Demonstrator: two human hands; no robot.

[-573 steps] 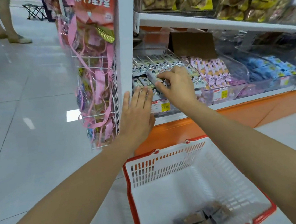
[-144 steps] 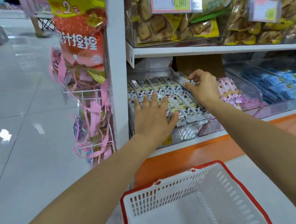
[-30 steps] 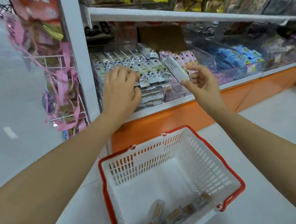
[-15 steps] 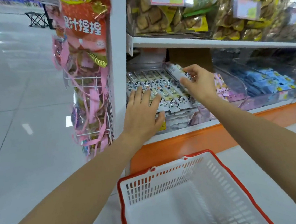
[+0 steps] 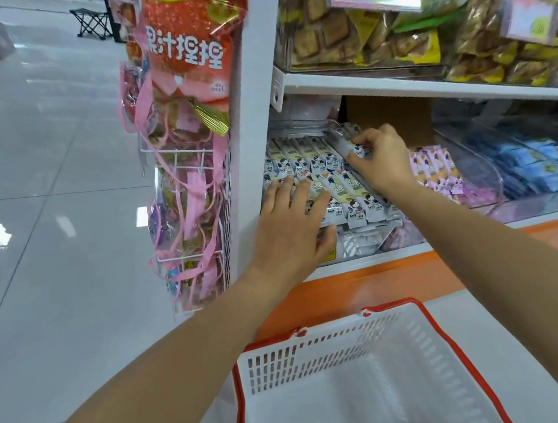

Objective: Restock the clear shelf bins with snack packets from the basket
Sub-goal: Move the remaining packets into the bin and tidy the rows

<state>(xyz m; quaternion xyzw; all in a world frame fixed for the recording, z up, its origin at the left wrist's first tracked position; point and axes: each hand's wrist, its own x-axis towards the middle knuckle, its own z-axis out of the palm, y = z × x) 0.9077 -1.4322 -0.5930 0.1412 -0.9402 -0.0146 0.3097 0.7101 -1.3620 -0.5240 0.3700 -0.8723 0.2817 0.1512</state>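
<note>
A clear shelf bin (image 5: 299, 127) on the lower shelf holds rows of grey-white snack packets (image 5: 303, 158) with a cow print. My left hand (image 5: 293, 230) lies flat with spread fingers on the front row of packets. My right hand (image 5: 380, 159) is at the bin's back right and pinches one snack packet (image 5: 346, 142) against the row there. The white basket (image 5: 347, 352) with a red rim stands on the floor below my arms; its bottom is mostly out of view.
Right of this bin are clear bins of pink packets (image 5: 435, 167) and blue packets (image 5: 541, 166). The shelf above carries biscuit bags (image 5: 372, 29). A wire rack with pink hanging bags (image 5: 192, 186) is fixed to the shelf's left end. Grey tiled floor (image 5: 49, 235) spreads to the left.
My right hand has carried a packet from above the basket up into the bin's back right row. My left hand has stayed flat on the front packets. The view has tilted upward.
</note>
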